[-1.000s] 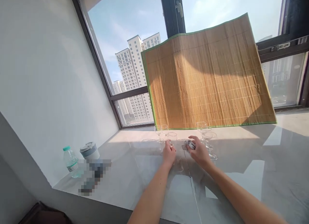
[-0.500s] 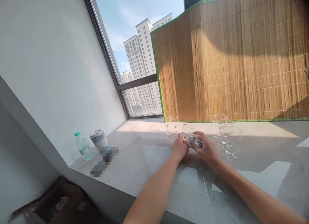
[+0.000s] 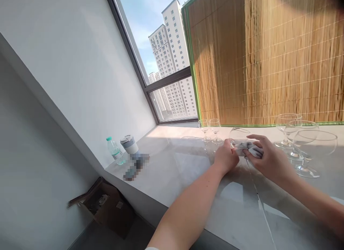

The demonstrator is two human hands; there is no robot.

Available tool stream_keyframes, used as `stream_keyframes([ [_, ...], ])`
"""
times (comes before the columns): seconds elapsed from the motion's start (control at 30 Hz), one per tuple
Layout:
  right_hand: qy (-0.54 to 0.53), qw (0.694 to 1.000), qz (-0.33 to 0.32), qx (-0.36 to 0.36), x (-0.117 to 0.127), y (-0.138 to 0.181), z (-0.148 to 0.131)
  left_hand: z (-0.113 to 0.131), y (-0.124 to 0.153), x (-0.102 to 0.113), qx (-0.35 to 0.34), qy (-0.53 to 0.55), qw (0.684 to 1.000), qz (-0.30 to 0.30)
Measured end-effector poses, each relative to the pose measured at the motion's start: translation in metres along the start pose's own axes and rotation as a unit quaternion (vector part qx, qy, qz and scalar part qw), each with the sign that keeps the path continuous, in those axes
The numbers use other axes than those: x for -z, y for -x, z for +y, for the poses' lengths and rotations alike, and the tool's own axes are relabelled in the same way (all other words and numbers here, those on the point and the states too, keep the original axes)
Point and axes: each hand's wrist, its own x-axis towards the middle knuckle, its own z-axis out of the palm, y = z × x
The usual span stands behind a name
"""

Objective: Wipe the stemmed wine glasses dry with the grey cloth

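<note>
My left hand (image 3: 226, 158) is closed round the lower part of a clear stemmed glass (image 3: 239, 134), whose bowl tilts above the tiled ledge. In my right hand (image 3: 271, 159) is a bunched white and grey cloth (image 3: 251, 149), pressed against the glass; the index finger stretches out over the cloth near the bowl. My left fingers partly hide the stem and foot. Just right of my right hand, three stemmed glasses stand upright, the nearest glass (image 3: 309, 147) being the largest in view. Two small stemmed glasses, one of them the left glass (image 3: 204, 129), stand behind my left hand.
On the ledge's left end stand a plastic bottle (image 3: 115, 149) with a green cap and a lidded cup (image 3: 130, 145), beside a blurred-out item. A straw mat (image 3: 263, 63) covers part of the window. Below the ledge sits an open cardboard box (image 3: 115, 210).
The view has turned left, so everything sits farther right. My right index finger has lifted and straightened off the cloth. Both hands still hold the glass and cloth together.
</note>
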Motion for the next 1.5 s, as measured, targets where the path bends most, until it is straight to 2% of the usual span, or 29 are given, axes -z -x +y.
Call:
stream_keyframes([
  [0.33, 0.019, 1.000, 0.015, 0.016, -0.003, 0.000, -0.002, 0.005, 0.003, 0.004, -0.008, -0.040, 0.999, -0.021],
  [0.43, 0.043, 0.997, 0.039, 0.047, 0.002, 0.002, -0.007, 0.006, 0.004, 0.003, -0.026, -0.077, 0.997, 0.004],
  [0.53, 0.068, 0.991, 0.069, 0.092, 0.007, 0.004, -0.014, 0.005, 0.002, 0.000, -0.079, -0.151, 0.984, 0.050],
  [0.63, 0.106, 0.986, 0.086, 0.092, 0.011, 0.004, -0.016, 0.003, 0.000, -0.002, -0.108, -0.186, 0.974, 0.072],
  [0.73, 0.122, 0.989, 0.072, 0.034, 0.012, 0.002, -0.015, 0.002, 0.000, -0.001, -0.098, -0.166, 0.979, 0.063],
  [0.87, 0.073, 0.995, 0.071, -0.009, 0.012, -0.001, -0.013, 0.002, 0.000, 0.001, -0.074, -0.133, 0.987, 0.045],
  [1.13, -0.007, 0.991, 0.132, -0.020, 0.015, -0.005, -0.015, 0.004, -0.003, 0.002, -0.064, -0.041, 0.993, 0.090],
  [1.23, -0.036, 0.987, 0.151, -0.042, 0.016, -0.006, -0.015, 0.000, -0.007, 0.002, -0.037, -0.002, 0.991, 0.125],
  [1.3, -0.045, 0.988, 0.136, -0.053, 0.013, -0.005, -0.013, -0.004, -0.009, 0.002, 0.000, 0.027, 0.988, 0.153],
  [1.37, -0.049, 0.993, 0.094, -0.051, 0.010, -0.003, -0.012, -0.006, -0.011, 0.002, 0.032, 0.053, 0.985, 0.164],
  [1.5, -0.054, 0.998, 0.028, -0.031, 0.004, 0.000, -0.012, -0.005, -0.010, 0.002, 0.024, 0.093, 0.988, 0.125],
])
